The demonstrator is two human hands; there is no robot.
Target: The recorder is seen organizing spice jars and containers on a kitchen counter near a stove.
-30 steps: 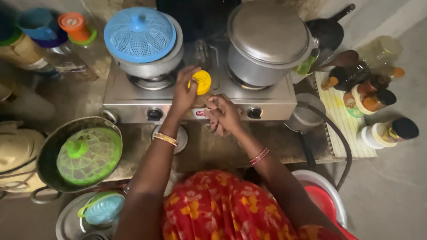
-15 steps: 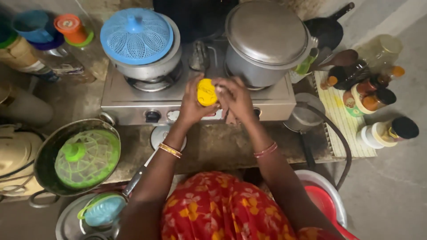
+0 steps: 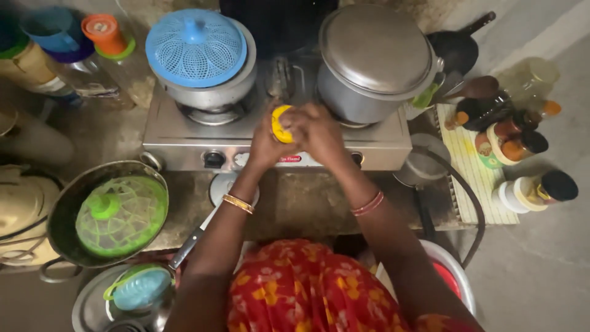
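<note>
Two hands meet over a two-burner steel stove set on a rough concrete ledge in a dim kitchen. The left hand and the right hand are both curled around one small yellow object, held just above the stove top between the burners; the fingers are closed on it from either side, and what it is cannot be told from here. Each wrist carries bangles, gold on the left, red on the right.

Two pots stand on the burners: a steel one under a blue mesh cover at the left, and a larger lidded steel pot at the right, just beyond the hands. One dark frying pan sits behind the big pot.

On the ledge to the left, one dark wok holds a green mesh cover, and below it a steel bowl carries a pale blue strainer. One knife lies with its handle off the ledge edge. At the far left stand several bottles with orange, blue and green caps.

To the right, a pale slatted mat bears a cluster of jars and bottles, at least six. A black hose loops from the stove down to the grey floor, past a red-and-white bucket. The person's red floral garment fills the foreground.
</note>
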